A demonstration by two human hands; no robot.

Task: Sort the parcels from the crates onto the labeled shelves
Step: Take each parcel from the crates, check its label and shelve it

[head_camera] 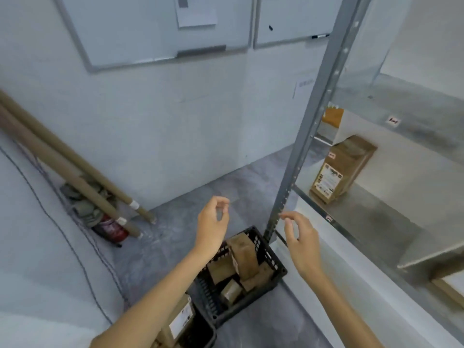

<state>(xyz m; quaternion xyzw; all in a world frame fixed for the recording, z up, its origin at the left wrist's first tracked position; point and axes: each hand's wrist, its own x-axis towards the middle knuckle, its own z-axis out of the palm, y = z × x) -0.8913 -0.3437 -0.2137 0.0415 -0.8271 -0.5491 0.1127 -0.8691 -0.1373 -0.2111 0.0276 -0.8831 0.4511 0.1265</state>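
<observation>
A black plastic crate [275, 278] stands on the grey floor beside the shelf post, holding several brown cardboard parcels [244, 256]. A second crate [203, 332] at the bottom edge holds a labelled brown parcel [179, 320]. My left hand [212, 226] hovers above the first crate, fingers loosely curled and holding nothing. My right hand [300, 241] hangs just right of the post, fingers relaxed and empty. On the metal shelf [376, 222] to the right stands a tall brown parcel [341, 169] with a label. Small labels [393, 121] mark the shelf edges.
The grey shelf post [316, 116] rises between the crate and the shelf. Long cardboard tubes [75, 172] lean in the left corner over a red extinguisher [111, 229]. Whiteboards [155, 28] hang on the wall. An orange object [332, 116] sits at the shelf's back.
</observation>
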